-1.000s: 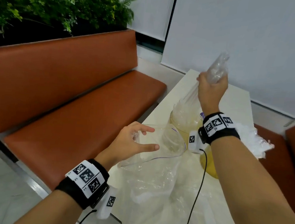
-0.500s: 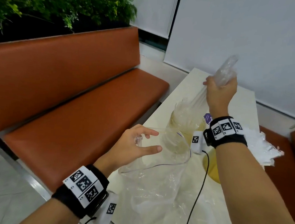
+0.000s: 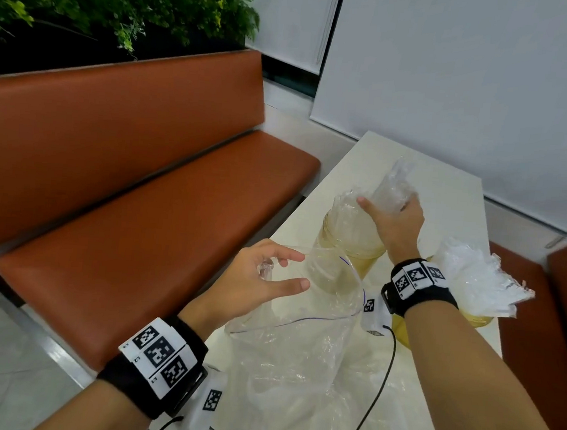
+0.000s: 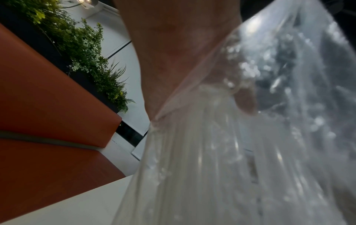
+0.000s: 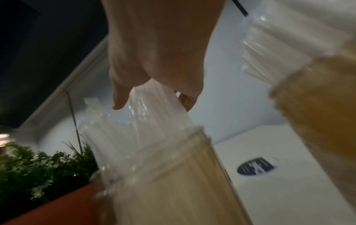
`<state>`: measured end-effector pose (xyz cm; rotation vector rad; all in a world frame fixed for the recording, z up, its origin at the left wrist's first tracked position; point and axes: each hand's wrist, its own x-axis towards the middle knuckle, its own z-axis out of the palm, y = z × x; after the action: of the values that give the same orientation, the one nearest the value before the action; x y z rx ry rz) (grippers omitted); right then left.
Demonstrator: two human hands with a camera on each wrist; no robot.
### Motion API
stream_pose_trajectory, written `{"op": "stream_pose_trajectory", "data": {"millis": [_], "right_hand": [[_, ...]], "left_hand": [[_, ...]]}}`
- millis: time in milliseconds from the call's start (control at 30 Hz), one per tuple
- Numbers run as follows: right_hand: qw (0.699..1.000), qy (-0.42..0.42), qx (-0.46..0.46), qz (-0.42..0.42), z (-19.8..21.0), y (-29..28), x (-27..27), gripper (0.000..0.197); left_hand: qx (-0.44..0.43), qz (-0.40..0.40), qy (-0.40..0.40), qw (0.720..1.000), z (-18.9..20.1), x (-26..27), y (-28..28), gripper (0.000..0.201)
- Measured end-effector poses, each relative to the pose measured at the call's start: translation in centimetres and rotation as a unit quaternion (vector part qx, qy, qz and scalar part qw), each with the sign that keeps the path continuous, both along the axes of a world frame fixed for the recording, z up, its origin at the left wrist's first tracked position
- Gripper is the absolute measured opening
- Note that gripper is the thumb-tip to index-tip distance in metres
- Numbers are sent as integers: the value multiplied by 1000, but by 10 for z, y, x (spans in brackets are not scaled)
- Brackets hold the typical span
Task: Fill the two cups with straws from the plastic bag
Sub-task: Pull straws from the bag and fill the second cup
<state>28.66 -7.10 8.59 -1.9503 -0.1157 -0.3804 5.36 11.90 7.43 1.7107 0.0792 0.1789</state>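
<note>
My right hand (image 3: 393, 220) grips a bundle of clear-wrapped straws (image 3: 393, 186), whose lower ends stand in the left amber cup (image 3: 348, 240) among other straws. In the right wrist view the right hand (image 5: 154, 60) pinches the straw bundle (image 5: 154, 109) just above the left cup's mouth (image 5: 173, 182). The right amber cup (image 3: 477, 320) is packed with straws (image 3: 473, 280). My left hand (image 3: 270, 278) holds the rim of the clear plastic bag (image 3: 297, 368), keeping its mouth open. The bag (image 4: 250, 152) drapes over my left palm (image 4: 173, 53).
The cups stand on a narrow cream table (image 3: 447, 180). An orange bench (image 3: 140, 203) runs along its left side, with plants (image 3: 105, 4) behind it. Another orange seat (image 3: 537, 336) is on the right. A dark round sticker (image 5: 256, 167) lies on the tabletop.
My right hand has come down with the straw bundle, from raised high above the left cup to just over its mouth. The left hand still holds the bag open.
</note>
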Motion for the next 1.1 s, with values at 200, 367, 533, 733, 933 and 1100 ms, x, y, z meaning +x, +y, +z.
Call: {"op": "stream_pose_trajectory", "data": {"millis": [200, 367, 533, 733, 933, 1100], "right_hand": [[983, -174, -22, 45, 37, -1, 13, 64], [988, -92, -114, 47, -7, 2, 1, 36], [980, -169, -96, 43, 0, 2, -3, 52], [928, -146, -319, 125, 18, 16, 23, 50], [916, -167, -347, 109, -1, 11, 12, 43], [856, -69, -475, 192, 5, 14, -6, 47]], "left_hand": [[3, -4, 0, 1000, 2, 1, -1, 37], [4, -11, 0, 1000, 1, 2, 1, 35], [8, -19, 9, 1000, 0, 2, 1, 25], [-10, -24, 36, 999, 7, 3, 5, 46], [-31, -48, 42, 997, 10, 2, 10, 36], [-36, -53, 26, 998, 10, 1, 10, 50]]}}
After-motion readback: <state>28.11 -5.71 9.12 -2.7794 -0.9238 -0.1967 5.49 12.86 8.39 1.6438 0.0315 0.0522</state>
